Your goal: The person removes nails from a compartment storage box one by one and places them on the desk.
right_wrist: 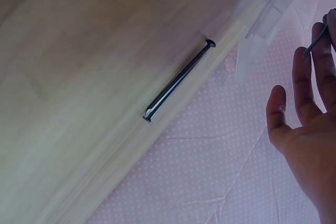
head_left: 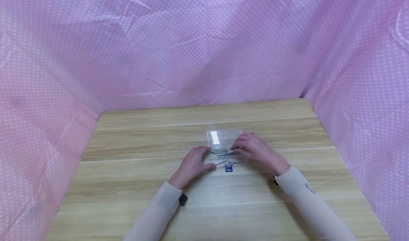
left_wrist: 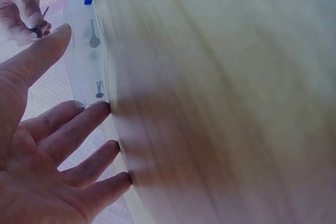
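While the straight-fingered left hand (head_left: 193, 163) touches an open clear plastic box (head_left: 228, 136) of grey metal nails (head_left: 219, 152), the right hand (head_left: 255, 150) pinches another nail (right_wrist: 316, 42), leaving two nails (right_wrist: 178, 81) outside.

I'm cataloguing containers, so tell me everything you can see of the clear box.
The box is transparent, rectangular and looks like plastic. It sits on the table, its lid open on the far side and catching a bright glare. A blue clasp is near the middle of its near edge. Several metallic nails lie inside. The left hand is at its left end, fingers apparently touching it; the right hand reaches over its right side, pinching a nail.
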{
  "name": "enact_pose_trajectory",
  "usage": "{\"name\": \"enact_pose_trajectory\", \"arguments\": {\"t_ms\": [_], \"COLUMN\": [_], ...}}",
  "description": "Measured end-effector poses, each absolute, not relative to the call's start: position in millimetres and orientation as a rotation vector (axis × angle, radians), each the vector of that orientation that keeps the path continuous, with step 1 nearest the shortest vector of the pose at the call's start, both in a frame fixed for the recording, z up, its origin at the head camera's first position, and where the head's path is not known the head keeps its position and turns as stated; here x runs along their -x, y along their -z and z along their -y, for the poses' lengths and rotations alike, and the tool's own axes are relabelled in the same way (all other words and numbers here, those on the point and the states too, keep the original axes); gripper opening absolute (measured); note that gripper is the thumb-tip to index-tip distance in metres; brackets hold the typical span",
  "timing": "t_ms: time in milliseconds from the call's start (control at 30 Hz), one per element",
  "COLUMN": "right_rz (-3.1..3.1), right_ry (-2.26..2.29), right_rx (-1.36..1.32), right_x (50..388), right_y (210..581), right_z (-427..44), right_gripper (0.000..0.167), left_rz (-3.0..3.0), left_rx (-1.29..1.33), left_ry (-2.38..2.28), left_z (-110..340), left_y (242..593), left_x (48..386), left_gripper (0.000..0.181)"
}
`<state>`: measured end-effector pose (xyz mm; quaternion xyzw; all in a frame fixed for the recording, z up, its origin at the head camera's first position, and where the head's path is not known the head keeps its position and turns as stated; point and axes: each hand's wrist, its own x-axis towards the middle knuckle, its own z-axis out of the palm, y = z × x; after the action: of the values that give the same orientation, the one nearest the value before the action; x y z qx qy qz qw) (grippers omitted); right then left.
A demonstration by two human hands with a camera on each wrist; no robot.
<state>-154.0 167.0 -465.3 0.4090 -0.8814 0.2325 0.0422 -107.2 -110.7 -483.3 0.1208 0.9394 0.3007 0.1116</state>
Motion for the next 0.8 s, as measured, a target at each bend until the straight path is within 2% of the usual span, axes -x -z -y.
{"name": "enact_pose_trajectory", "arguments": {"t_ms": [800], "right_rz": [2.534], "right_ry": [-0.741], "right_rx": [-1.183], "right_x": [146.8], "right_y": [464.8], "right_z": [-194.1], "right_gripper": [0.015], "left_rz": [-2.761], "left_rx": [-0.361], "left_ry": [-0.88], "left_z": [110.6], "left_y": [481.2], "left_x": [106.8], "left_gripper": [0.07]}}
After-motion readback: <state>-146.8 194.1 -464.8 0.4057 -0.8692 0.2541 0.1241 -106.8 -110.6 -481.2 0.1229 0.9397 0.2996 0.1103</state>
